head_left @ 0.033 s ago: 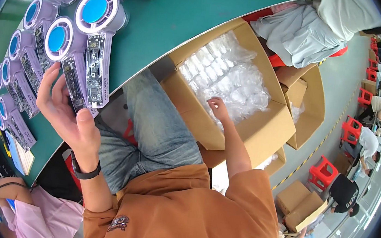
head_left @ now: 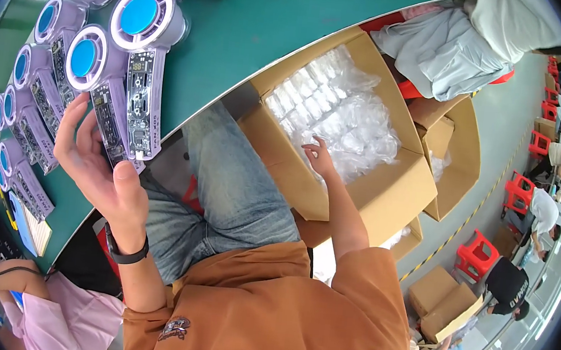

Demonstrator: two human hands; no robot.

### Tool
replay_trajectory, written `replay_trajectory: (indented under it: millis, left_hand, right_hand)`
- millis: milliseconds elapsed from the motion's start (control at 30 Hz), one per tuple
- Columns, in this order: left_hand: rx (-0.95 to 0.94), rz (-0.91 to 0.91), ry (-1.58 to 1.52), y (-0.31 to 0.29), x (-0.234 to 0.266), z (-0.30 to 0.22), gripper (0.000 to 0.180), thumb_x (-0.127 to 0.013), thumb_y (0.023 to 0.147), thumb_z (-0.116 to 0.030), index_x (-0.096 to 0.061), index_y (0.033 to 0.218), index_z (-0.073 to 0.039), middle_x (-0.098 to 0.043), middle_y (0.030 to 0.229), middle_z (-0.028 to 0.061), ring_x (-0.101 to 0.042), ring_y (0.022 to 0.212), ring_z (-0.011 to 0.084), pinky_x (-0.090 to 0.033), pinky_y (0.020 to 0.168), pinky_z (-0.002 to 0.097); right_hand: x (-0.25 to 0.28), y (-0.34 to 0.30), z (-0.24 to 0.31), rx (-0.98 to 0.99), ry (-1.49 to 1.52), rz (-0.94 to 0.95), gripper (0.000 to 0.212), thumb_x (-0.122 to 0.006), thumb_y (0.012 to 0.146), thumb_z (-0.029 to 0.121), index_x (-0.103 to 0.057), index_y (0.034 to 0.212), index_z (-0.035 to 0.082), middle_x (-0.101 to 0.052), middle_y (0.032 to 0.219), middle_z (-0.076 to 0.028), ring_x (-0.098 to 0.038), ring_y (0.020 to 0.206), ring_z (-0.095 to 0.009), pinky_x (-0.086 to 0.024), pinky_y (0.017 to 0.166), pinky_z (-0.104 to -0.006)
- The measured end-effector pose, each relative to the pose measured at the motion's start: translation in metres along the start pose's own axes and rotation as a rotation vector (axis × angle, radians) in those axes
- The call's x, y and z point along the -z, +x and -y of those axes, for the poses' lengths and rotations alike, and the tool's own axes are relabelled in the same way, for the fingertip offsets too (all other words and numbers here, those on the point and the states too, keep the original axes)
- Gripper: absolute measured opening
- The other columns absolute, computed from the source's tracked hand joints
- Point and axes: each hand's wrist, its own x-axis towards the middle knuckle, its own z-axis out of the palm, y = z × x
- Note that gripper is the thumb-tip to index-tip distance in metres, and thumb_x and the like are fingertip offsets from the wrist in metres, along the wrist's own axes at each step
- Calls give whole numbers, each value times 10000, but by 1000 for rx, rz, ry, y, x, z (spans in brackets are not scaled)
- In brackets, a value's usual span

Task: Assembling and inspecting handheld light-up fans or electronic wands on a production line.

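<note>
My left hand (head_left: 104, 173) is raised at the edge of the green table, its fingers apart and slightly curved. Its fingertips are beside a purple handheld fan (head_left: 103, 115) with a blue disc and an exposed circuit board, and I see nothing held in it. Next to that lies another fan (head_left: 143, 102) of the same kind. On the other side, my right hand (head_left: 320, 159) hovers over an open cardboard box (head_left: 377, 202) of clear plastic pieces (head_left: 367, 133). Its fingers look loosely spread, with nothing visible between them.
Several more purple fans (head_left: 38, 85) lie in a fanned row on the green table (head_left: 242, 17). A notepad (head_left: 32, 227) is near a person in pink (head_left: 81, 311) at the left. Another person sits beyond the box. Further cartons (head_left: 456, 159) and red stools (head_left: 477, 256) stand to the right.
The fingers of my right hand have uncurled, with one finger now pointing up, and the hand has shifted slightly. My left hand and the fans look unchanged.
</note>
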Motion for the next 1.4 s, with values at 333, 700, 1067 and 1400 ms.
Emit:
replay_trajectory:
  millis: [333, 700, 1067, 1400]
  left_hand:
    - [6, -25, 106, 0, 0, 2, 880, -556, 856, -652, -352, 1310, 74, -437, 1351, 227, -470, 1246, 288, -350, 1057, 368]
    - [27, -23, 121, 0, -1, -2, 897, -557, 847, -671, -353, 1294, 79, -453, 1316, 222, -503, 1196, 286, -390, 1041, 378]
    - [-3, -22, 105, -2, 0, 3, 849, -580, 859, -622, -368, 1307, 67, -464, 1329, 203, -491, 1217, 267, -346, 1053, 356]
    - [-4, -34, 101, -2, -2, 2, 843, -605, 850, -607, -375, 1306, 65, -470, 1329, 201, -498, 1201, 256, -359, 1033, 341]
  right_hand:
    - [-24, 27, 4, -249, 48, -177, 242, -622, 851, 89, -644, 1086, 35, -646, 1015, -189, -647, 811, -252, -525, 695, -366]
    - [5, -11, 29, -736, 557, -296, 596, -792, 768, 198, -506, 1232, -45, -660, 924, -84, -647, 847, -210, -510, 727, -345]
    - [0, -3, 3, -875, 1528, -160, 360, -636, 919, 193, -521, 1188, -16, -618, 1104, -146, -635, 974, -298, -527, 808, -439]
    - [1, -24, -21, -725, 578, -250, 535, -664, 881, 287, -502, 1255, -60, -589, 733, -77, -617, 625, -181, -481, 419, -339]
